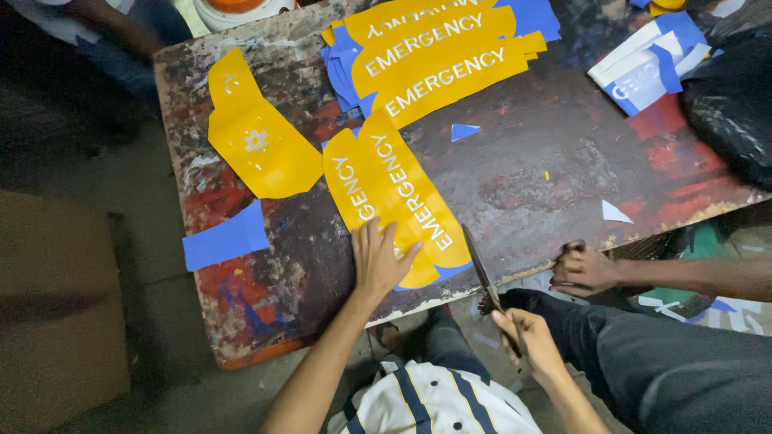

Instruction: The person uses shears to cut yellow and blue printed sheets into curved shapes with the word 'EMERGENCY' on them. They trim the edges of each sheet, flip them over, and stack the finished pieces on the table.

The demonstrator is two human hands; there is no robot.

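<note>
Fingers of the left hand lie spread and flat on a yellow cutout, pinning the thin lettered sheet, blue-backed at its lower edge, near the table rim — likely so it cannot slide. Just right, the right hand grips long dark shears, blade tip at the cutout's edge. Another person's hand rests clenched on the table edge. Farther up lie a stack of like cutouts and a plain yellow piece — the tabletop is rough and paint-smeared.
</note>
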